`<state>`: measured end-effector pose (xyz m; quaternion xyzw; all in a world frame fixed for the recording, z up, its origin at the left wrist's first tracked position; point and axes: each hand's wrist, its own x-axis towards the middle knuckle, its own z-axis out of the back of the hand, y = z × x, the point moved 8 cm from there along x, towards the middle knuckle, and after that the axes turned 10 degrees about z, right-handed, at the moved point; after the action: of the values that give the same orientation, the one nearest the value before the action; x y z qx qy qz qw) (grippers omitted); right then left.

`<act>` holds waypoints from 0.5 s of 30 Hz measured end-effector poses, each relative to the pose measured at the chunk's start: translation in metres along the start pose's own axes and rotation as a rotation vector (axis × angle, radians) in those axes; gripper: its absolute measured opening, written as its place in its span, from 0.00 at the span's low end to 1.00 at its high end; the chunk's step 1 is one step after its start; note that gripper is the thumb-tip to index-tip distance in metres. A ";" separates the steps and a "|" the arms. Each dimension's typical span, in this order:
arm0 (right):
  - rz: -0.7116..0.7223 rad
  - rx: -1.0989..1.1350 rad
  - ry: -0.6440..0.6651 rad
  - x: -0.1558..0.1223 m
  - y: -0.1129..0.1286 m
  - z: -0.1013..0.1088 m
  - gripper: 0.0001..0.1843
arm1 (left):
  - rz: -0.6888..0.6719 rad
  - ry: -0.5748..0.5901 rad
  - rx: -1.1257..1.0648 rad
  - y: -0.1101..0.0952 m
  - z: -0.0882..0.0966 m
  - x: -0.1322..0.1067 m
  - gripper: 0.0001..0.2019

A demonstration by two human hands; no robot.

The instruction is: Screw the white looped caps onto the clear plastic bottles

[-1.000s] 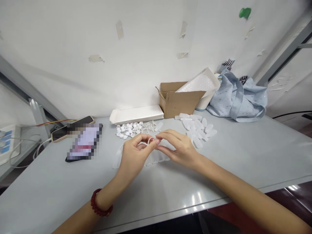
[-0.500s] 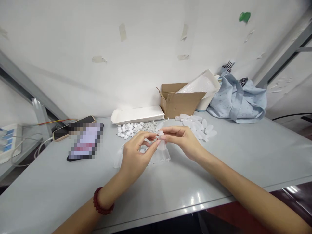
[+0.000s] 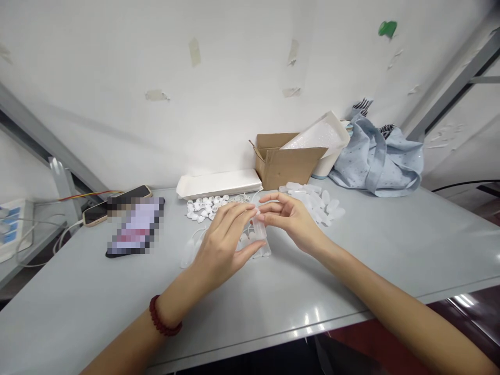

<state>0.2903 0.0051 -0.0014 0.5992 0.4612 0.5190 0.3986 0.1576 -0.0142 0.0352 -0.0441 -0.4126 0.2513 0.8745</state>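
A small translucent bottle hangs upright between the two hands, above the tabletop and in front of similar bottles lying there. The right hand appears to pinch it near the neck, thumb against the upper body; the left hand is spread wide, its fingertips at the bottle's top, its thumb well apart near the lower body. It looks light, thin-walled and smooth, so probably squeezable and slightly slippery; the firmer neck seems the surest hold.
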 end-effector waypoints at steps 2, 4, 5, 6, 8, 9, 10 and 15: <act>0.011 -0.011 0.015 0.001 -0.002 0.000 0.18 | 0.000 0.015 -0.005 0.001 -0.004 -0.001 0.22; 0.020 -0.026 0.038 0.003 -0.004 0.001 0.17 | 0.023 0.019 -0.024 0.004 -0.007 -0.001 0.21; 0.019 -0.033 0.052 0.004 -0.005 0.002 0.17 | 0.035 0.023 -0.038 0.005 -0.009 0.000 0.21; 0.015 -0.039 0.066 0.005 -0.006 0.003 0.17 | 0.044 0.026 -0.053 0.006 -0.010 0.000 0.21; 0.006 -0.049 0.095 0.007 -0.007 0.005 0.17 | 0.053 0.032 -0.080 0.006 -0.012 0.000 0.21; 0.000 -0.054 0.110 0.008 -0.007 0.005 0.17 | 0.058 0.034 -0.091 0.006 -0.013 0.000 0.21; -0.005 -0.061 0.130 0.009 -0.007 0.006 0.16 | 0.062 0.036 -0.101 0.006 -0.013 0.000 0.21; -0.035 -0.139 0.238 0.011 -0.008 0.006 0.10 | 0.108 0.073 -0.120 0.007 -0.018 0.003 0.20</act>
<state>0.2960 0.0174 -0.0068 0.4962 0.4783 0.6103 0.3906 0.1699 -0.0044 0.0231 -0.1276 -0.3919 0.2710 0.8699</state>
